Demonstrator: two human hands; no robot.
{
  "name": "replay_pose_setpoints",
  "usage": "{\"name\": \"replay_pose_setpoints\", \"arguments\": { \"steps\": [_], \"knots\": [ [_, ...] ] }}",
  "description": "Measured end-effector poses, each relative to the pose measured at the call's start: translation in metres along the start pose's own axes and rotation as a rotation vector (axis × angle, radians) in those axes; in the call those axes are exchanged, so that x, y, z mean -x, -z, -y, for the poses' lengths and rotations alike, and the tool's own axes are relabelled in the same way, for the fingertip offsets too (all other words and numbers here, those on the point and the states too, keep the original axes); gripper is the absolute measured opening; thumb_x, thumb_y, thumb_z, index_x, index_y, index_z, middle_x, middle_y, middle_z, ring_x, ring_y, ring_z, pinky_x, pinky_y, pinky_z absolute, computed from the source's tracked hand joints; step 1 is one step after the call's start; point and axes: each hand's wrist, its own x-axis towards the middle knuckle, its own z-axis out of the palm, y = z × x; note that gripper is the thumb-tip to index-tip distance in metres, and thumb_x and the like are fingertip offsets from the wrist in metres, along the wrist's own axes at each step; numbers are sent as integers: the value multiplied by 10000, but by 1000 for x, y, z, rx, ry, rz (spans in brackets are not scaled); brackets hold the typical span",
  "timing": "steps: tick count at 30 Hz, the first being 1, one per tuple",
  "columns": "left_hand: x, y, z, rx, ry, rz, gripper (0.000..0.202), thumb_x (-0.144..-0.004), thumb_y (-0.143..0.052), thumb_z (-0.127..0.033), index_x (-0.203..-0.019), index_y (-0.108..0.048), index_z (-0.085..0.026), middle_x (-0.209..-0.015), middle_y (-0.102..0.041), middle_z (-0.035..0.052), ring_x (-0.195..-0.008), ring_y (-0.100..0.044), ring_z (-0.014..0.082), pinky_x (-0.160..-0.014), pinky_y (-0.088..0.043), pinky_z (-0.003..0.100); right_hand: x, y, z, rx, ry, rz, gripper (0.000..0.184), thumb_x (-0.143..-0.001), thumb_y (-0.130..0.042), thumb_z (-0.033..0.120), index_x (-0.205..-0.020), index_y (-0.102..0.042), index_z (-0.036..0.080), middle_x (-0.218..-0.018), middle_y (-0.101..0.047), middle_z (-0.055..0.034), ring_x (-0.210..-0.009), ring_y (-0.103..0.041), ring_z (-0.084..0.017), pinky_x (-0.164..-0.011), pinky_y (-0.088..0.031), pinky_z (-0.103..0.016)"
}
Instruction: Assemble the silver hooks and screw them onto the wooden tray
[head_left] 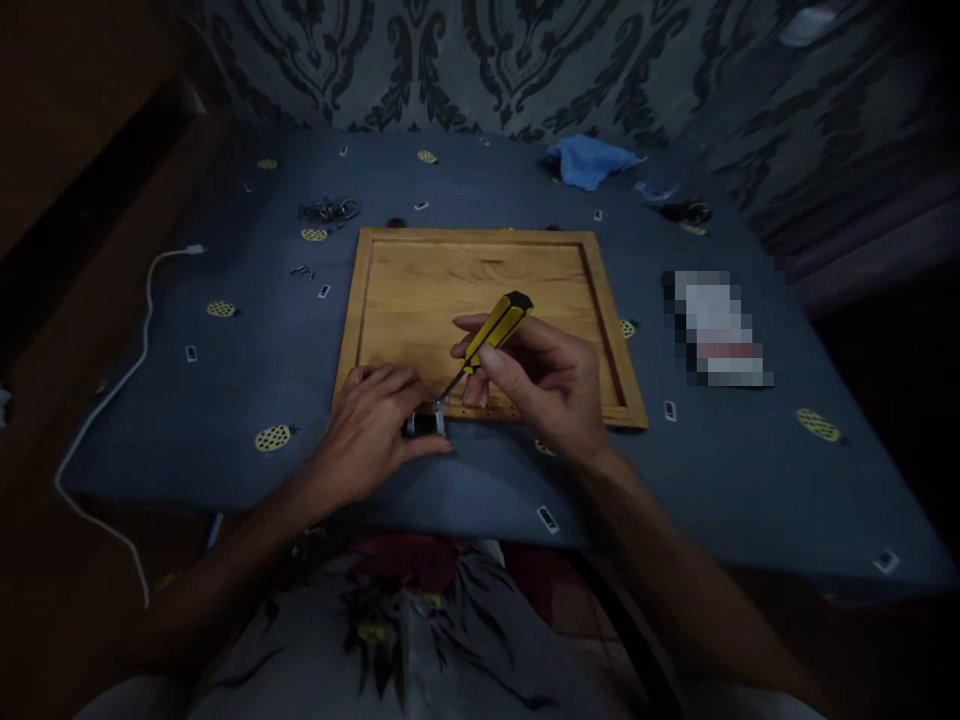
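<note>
A yellow and black screwdriver is held by its handle in my right hand, tilted so its shaft points down and left. Its tip meets a small dark part with a light metal edge at the near edge of the wooden board. My left hand grips that small part between thumb and fingers, pressing it at the board's near rim. The fingers cover much of the part, so its exact kind cannot be made out. The board is framed with a raised border and lies flat on the blue cloth.
A patterned blue tablecloth covers the table. Beyond the board lie a pile of dark metal bits, small screws and a blue cloth. A blurred-out rectangular item lies at right; a white cable runs at left.
</note>
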Motion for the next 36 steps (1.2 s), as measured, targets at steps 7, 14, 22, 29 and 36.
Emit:
{"name": "replay_pose_setpoints", "arguments": {
  "steps": [7,14,22,29,36],
  "knots": [
    [0,-2,1,22,-3,-24,479,-827,-782,-574,-1132,-711,-211,-1044,-723,58,-1008,-666,277,-873,-453,399,-1,-5,1,84,52,-97,260,-789,-851,438,-816,-726,212,-788,-727,6,-517,-595,-89,-470,-511,-243],
    [0,0,0,34,10,-6,429,-857,-749,-580,-1064,-720,-205,-1003,-713,51,-988,-657,265,-873,-450,399,-1,-7,-1,99,130,-235,285,-824,-810,501,-804,-665,256,-703,-659,35,-469,-565,-95,-434,-508,-266],
    [-1,0,1,16,-15,-19,432,-868,-729,-595,-1033,-710,-197,-969,-709,48,-948,-656,257,-837,-448,385,-1,-7,-2,155,105,-209,354,-836,-773,571,-799,-634,248,-689,-641,41,-475,-579,-93,-475,-531,-269],
    [-1,0,1,8,-27,-31,455,-810,-784,-579,-1026,-716,-185,-965,-710,49,-945,-664,268,-837,-454,391,-1,-7,-5,143,104,-198,305,-826,-812,493,-771,-649,241,-680,-625,45,-479,-581,-89,-452,-496,-256],
    [-1,0,1,6,-25,-31,468,-813,-780,-585,-1046,-715,-184,-1003,-718,57,-969,-666,274,-845,-456,396,-1,-7,-6,62,96,-154,264,-791,-863,388,-782,-654,228,-710,-655,48,-481,-583,-84,-447,-502,-236]
  ]
}}
